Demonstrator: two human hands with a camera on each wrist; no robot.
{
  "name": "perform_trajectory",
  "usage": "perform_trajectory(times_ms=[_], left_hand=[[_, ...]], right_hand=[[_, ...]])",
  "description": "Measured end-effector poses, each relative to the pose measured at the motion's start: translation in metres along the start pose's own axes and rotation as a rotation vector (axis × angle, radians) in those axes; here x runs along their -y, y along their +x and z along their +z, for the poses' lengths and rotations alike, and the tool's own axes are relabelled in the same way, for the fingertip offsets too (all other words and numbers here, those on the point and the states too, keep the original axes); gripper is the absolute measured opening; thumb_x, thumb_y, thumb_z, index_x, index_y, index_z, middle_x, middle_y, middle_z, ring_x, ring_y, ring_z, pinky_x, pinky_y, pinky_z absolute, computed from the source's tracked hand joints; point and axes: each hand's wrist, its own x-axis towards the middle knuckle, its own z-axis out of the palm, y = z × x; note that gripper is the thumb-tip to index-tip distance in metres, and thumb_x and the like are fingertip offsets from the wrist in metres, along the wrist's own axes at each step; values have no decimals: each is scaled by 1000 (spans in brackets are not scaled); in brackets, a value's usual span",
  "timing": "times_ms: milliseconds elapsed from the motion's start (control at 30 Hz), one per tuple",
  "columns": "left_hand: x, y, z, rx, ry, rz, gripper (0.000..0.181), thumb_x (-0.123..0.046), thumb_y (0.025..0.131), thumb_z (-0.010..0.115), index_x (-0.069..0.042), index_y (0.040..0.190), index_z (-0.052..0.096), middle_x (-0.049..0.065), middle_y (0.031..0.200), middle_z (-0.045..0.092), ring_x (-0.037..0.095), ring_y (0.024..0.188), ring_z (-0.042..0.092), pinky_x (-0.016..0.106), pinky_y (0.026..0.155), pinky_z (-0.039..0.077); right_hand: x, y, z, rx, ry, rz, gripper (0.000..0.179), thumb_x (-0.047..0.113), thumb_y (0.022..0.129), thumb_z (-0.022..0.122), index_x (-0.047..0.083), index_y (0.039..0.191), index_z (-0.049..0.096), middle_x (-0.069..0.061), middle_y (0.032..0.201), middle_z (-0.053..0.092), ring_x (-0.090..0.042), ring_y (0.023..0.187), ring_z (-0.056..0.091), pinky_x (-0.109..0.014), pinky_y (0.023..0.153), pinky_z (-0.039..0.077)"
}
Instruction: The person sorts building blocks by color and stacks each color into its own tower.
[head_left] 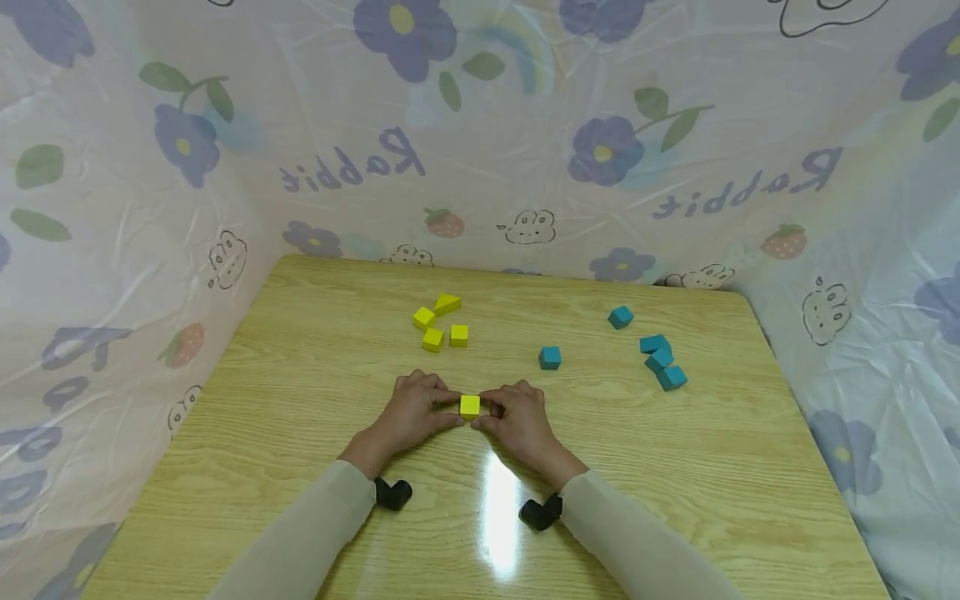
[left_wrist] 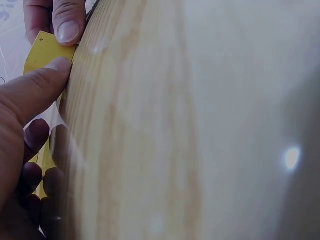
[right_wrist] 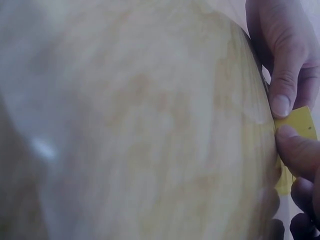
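Note:
A yellow cube (head_left: 469,407) sits on the table between the two hands, near the middle. From its left side the left hand (head_left: 415,412) holds it between thumb and index finger. On the opposite side the right hand (head_left: 521,421) holds it the same way. Both thumbs lie on the near face of the yellow cube (left_wrist: 49,52) in the left wrist view. In the right wrist view the yellow cube (right_wrist: 299,123) shows partly, with a thumb over each side. The index fingertips behind it are mostly hidden.
Behind the left hand lie several yellow blocks, including a triangular block (head_left: 447,303) and a cube (head_left: 459,335). A lone blue cube (head_left: 550,357) lies beyond the right hand. Farther right are another blue cube (head_left: 620,317) and a cluster of blue blocks (head_left: 672,377). A patterned sheet (head_left: 480,150) surrounds the wooden table (head_left: 315,375).

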Motion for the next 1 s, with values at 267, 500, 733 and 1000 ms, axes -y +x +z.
perform_trajectory(times_ms=[267,500,733,1000], left_hand=[[0,-1,0,1,-13,-6,45,-48,84,73,-23,121,71,-16,99,60,6,92,44,36,93,30],[0,-1,0,25,0,-23,45,-50,85,71,-25,122,70,-16,101,59,6,93,43,37,94,30],[0,-1,2,29,25,-33,45,-52,85,70,-27,123,69,-15,102,60,7,93,44,36,93,30],[0,0,2,17,51,-8,45,-53,86,68,-28,123,69,-13,105,62,8,94,45,36,91,31]], right_hand=[[0,0,-1,22,-2,2,39,35,79,81,18,113,72,17,73,55,-9,75,40,-44,93,30],[0,3,-24,153,82,50,40,27,86,75,18,124,65,8,93,58,-14,89,42,-35,87,36],[-1,22,-52,108,106,69,40,27,92,68,13,130,62,-6,114,59,-20,101,54,-37,84,50],[3,61,-64,16,-15,-15,43,35,91,69,18,130,62,-2,125,53,-24,113,46,-42,91,47]])
